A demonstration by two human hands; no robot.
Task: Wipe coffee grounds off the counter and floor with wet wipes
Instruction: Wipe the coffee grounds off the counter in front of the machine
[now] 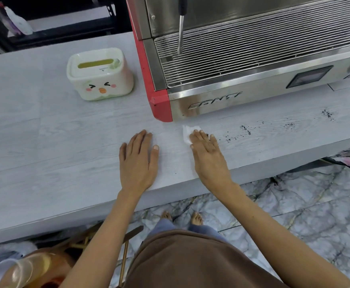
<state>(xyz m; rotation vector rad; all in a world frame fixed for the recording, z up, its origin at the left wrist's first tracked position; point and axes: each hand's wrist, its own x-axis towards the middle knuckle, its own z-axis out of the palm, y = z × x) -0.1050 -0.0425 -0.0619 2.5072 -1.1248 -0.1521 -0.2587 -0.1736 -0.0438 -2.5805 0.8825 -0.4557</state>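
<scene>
My right hand (pixel 208 151) lies flat on a white wet wipe (pixel 187 133) and presses it onto the pale wood-grain counter (pixel 55 142), just in front of the espresso machine. Only the wipe's far left corner shows past my fingers. Dark coffee grounds (pixel 245 129) are scattered on the counter to the right of that hand, with more specks (pixel 327 114) farther right. My left hand (pixel 138 160) rests flat on the counter with fingers apart, holding nothing.
A red and steel espresso machine (pixel 253 65) stands at the back right, its steam wand (pixel 180 32) hanging over the drip grate. A cream wet-wipe box (pixel 100 74) with a cartoon face sits at the back left. Marble-patterned floor (pixel 305 204) and my bare feet lie below the counter edge.
</scene>
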